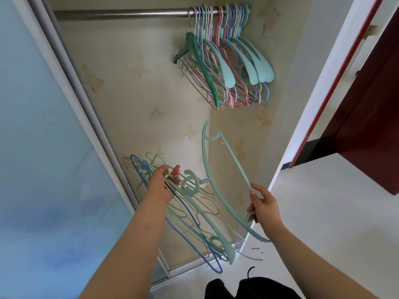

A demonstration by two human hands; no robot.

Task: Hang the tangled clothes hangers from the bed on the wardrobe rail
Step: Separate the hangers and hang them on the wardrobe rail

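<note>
Mint-green plastic fills your right hand [264, 209]: that grip pinches one end of a single wide hanger [224, 169], which rises up and to the left with its hook uppermost, below the hung ones. Your left hand [163, 183] has its grip curled round a tangled bunch of hangers [194, 221], blue, cream and mint, drooping near the wardrobe floor. Far above, the steel rail [121, 14] carries a packed row of hung hangers [224, 61] at its right end.

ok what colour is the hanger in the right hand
Pale mint green hanger, seen in the head view.
</note>
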